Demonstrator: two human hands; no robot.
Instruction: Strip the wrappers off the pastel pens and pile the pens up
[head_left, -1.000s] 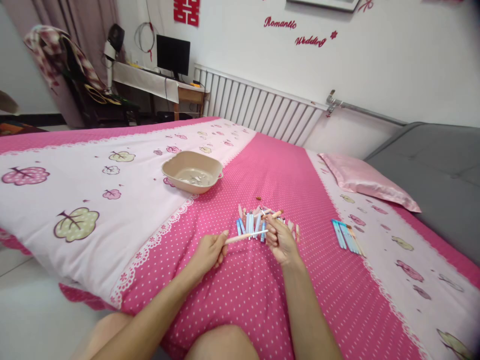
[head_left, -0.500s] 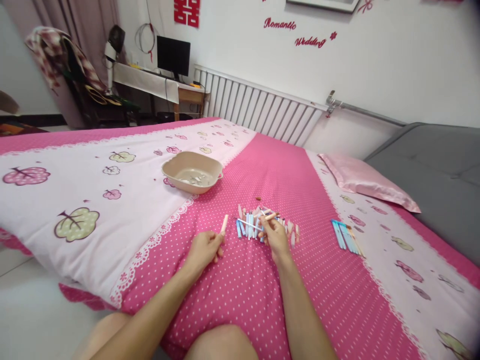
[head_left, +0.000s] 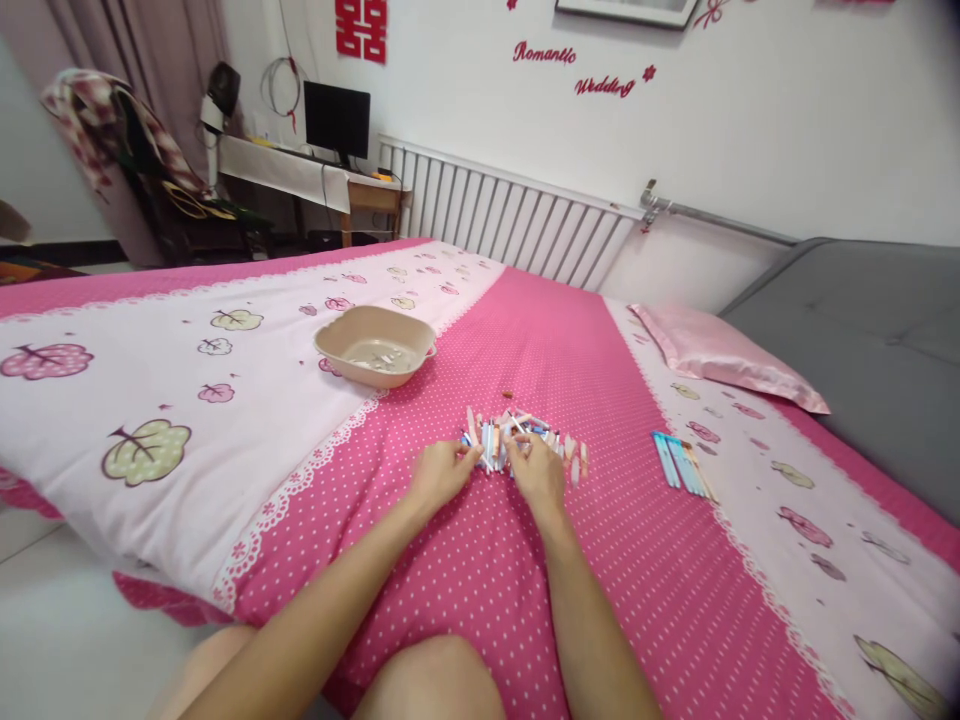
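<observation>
A loose pile of small pens [head_left: 525, 440], blue, white and peach, lies on the pink dotted bedspread [head_left: 570, 340]. My left hand [head_left: 439, 475] rests at the pile's left edge with its fingers pinched on a pale pen piece. My right hand [head_left: 534, 468] sits against the pile's near side, fingers curled on a thin pen part that I cannot make out well. The two hands are close together, almost touching over the pile.
A beige bowl [head_left: 375, 345] with a few small bits stands at the back left. A neat row of blue pens [head_left: 681, 465] lies to the right. A pink pillow [head_left: 720, 355] and a grey sofa [head_left: 862, 330] are further right. My bare knees show below.
My hands pulled a peach barrel off a thin refill, then both came down and together onto the pile. The camera tipped slightly.
</observation>
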